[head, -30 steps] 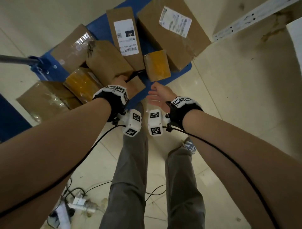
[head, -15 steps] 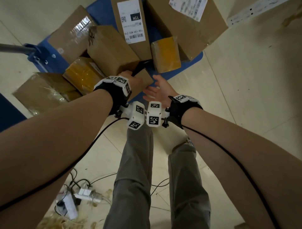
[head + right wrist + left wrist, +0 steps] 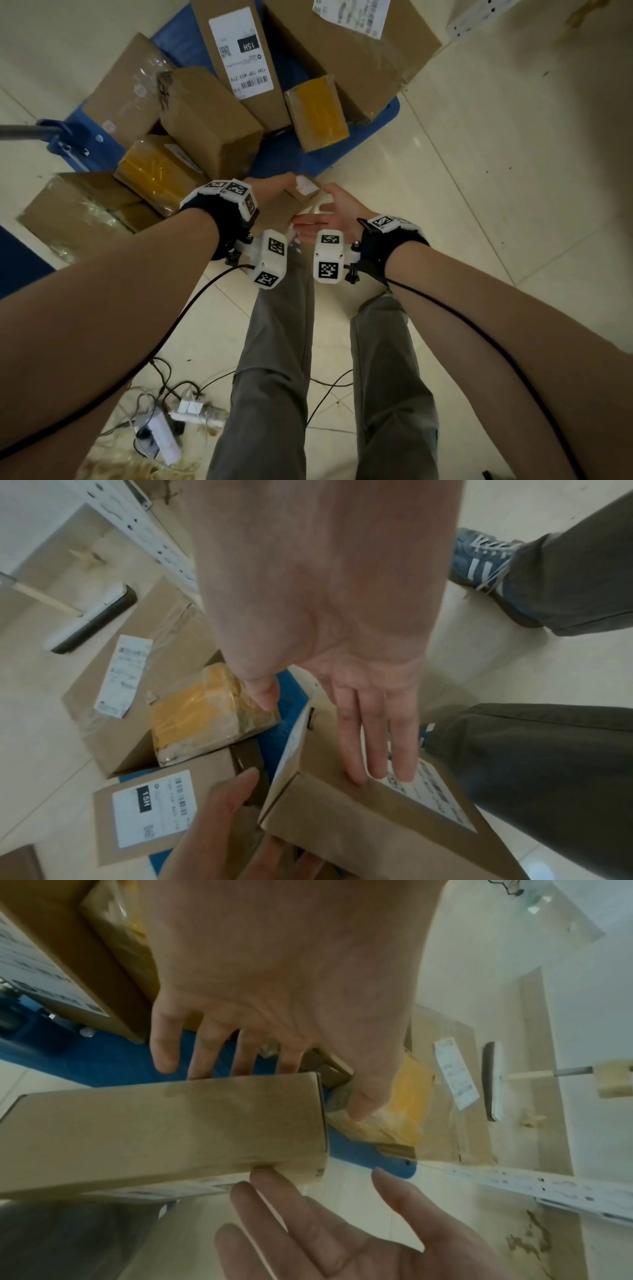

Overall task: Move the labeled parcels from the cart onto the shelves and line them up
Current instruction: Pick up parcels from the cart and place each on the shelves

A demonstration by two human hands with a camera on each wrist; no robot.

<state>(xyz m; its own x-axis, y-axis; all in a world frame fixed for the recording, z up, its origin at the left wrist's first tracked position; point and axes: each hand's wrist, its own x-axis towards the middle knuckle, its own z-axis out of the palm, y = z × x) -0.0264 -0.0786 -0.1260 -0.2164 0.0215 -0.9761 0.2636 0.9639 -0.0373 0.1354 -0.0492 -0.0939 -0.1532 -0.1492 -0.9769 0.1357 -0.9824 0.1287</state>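
My left hand (image 3: 274, 186) grips a small brown labelled parcel (image 3: 303, 192) just off the near edge of the blue cart (image 3: 291, 161); its fingers (image 3: 205, 1047) reach behind the parcel (image 3: 154, 1137). My right hand (image 3: 322, 216) is open, and its straight fingers (image 3: 377, 745) lie on the parcel's labelled face (image 3: 342, 831). Several more parcels stay on the cart: a long box labelled 15H (image 3: 243, 58), a large labelled box (image 3: 352, 44), a plain brown box (image 3: 209, 113) and two yellow-taped parcels (image 3: 317, 113) (image 3: 157, 171).
The cart's handle (image 3: 20, 132) sticks out at the left. A white shelf upright (image 3: 479, 17) lies at the top right. A power strip with cables (image 3: 185, 411) sits on the tiled floor by my left leg. My legs stand directly below the hands.
My left hand lifted the small parcel off the cart's edge and drew it toward me. My right hand moved in and laid its fingers on the parcel.
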